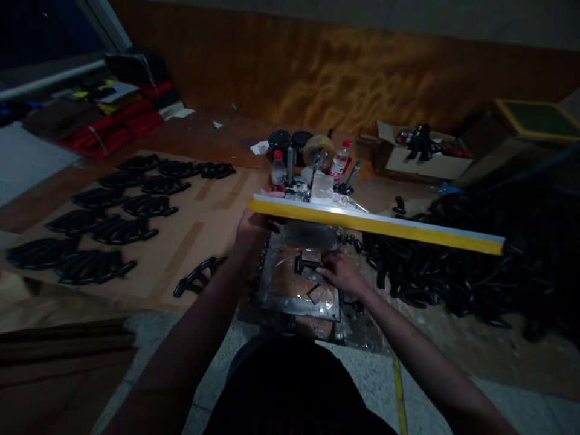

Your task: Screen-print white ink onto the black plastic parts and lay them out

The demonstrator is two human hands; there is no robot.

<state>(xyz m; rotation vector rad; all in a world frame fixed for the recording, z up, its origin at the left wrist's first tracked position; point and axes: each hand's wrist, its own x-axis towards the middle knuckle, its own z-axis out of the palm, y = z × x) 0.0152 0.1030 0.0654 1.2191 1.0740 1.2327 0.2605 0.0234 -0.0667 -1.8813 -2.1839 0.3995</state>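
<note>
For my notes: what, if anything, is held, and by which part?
Left hand: yellow-edged bar, by its left end. Right hand: at right end of a black bent piece, grip unclear.

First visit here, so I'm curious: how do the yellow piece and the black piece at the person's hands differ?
The yellow piece is long and straight; the black piece is much shorter and bent. The yellow piece is raised, one end in the left hand; the black piece sits lower, at the right hand. Both have a hand on them.
</note>
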